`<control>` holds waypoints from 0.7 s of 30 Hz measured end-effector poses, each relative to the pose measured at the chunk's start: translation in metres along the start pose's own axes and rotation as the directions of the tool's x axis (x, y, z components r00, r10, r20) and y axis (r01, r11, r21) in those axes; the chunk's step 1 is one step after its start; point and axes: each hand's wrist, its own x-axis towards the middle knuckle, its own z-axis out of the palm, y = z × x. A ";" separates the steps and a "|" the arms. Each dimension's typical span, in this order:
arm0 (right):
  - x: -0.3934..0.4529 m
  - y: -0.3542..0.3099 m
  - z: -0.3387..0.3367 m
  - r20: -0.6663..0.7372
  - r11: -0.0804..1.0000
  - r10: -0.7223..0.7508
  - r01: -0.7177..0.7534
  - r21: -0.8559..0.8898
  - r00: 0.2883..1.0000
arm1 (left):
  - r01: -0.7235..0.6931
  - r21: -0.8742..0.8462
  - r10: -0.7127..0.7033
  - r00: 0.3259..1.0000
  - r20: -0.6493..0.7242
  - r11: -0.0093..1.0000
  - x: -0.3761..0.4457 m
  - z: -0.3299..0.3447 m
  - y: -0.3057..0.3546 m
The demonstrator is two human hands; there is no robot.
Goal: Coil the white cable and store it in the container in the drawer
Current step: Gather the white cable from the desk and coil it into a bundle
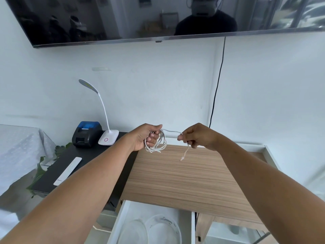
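Both bare arms reach forward to the middle of the frame, above a light wood-grain cabinet top (pixel 179 175). The left hand (pixel 146 136) is closed around a bundle of loops of the thin white cable (pixel 157 144), the coils hanging below and beside its curled fingers. A short run of the same cable bridges across to the right hand (pixel 195 136), which is closed in a pinch on it; the loose tail drops from that hand and ends in a small plug (pixel 182 158) hanging just above the wood surface.

At the bottom centre of the frame a white drawer (pixel 193 226) stands open, and inside it lie round, clear plastic containers (pixel 163 229) with printed lettering on one lid.

Left of centre, a black side table (pixel 91 154) carries a white gooseneck desk lamp (pixel 107 136), a black-and-blue small printer (pixel 87 135) just beside the lamp's base, and a flat white remote-like bar (pixel 67 170) nearer the lower left. A dark wall-mounted screen (pixel 123 18) spans the top of the frame, with a black cord (pixel 218 81) running down the white wall from it.
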 end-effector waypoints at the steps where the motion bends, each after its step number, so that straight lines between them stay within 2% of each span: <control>1: 0.000 0.000 0.002 0.010 0.995 0.004 -0.005 0.101 1.000 | -0.007 -0.039 0.007 1.000 0.000 0.999 0.000 0.000 0.000; 5: -0.001 0.005 0.019 0.003 0.877 0.032 -0.030 0.480 0.999 | -0.049 -0.154 0.045 0.998 -0.032 0.987 0.002 0.004 -0.002; 7: -0.003 0.008 0.030 -0.003 0.738 0.053 -0.038 0.674 0.999 | -0.055 -0.213 0.051 0.998 -0.026 0.976 0.002 0.005 -0.004; 9: -0.003 0.012 0.040 -0.003 0.555 0.069 -0.036 0.831 0.998 | -0.053 -0.293 0.050 0.999 -0.017 0.955 0.002 0.006 -0.006; 10: -0.003 0.014 0.045 -0.013 0.481 0.077 -0.026 0.876 0.997 | -0.049 -0.340 0.047 0.999 -0.013 0.939 0.002 0.007 -0.008; 12: -0.003 0.018 0.056 -0.054 0.404 0.107 0.006 0.915 0.993 | -0.047 -0.416 0.042 0.999 -0.022 0.908 0.004 0.008 -0.012; 15: 0.000 0.025 0.071 -0.124 0.383 0.159 0.055 0.922 0.979 | -0.078 -0.475 0.047 0.996 -0.077 0.876 0.008 0.011 -0.020; 21: 0.001 0.036 0.090 -0.146 0.556 0.154 0.036 0.831 0.977 | -0.193 -0.540 0.054 0.963 -0.263 0.819 0.015 0.014 -0.036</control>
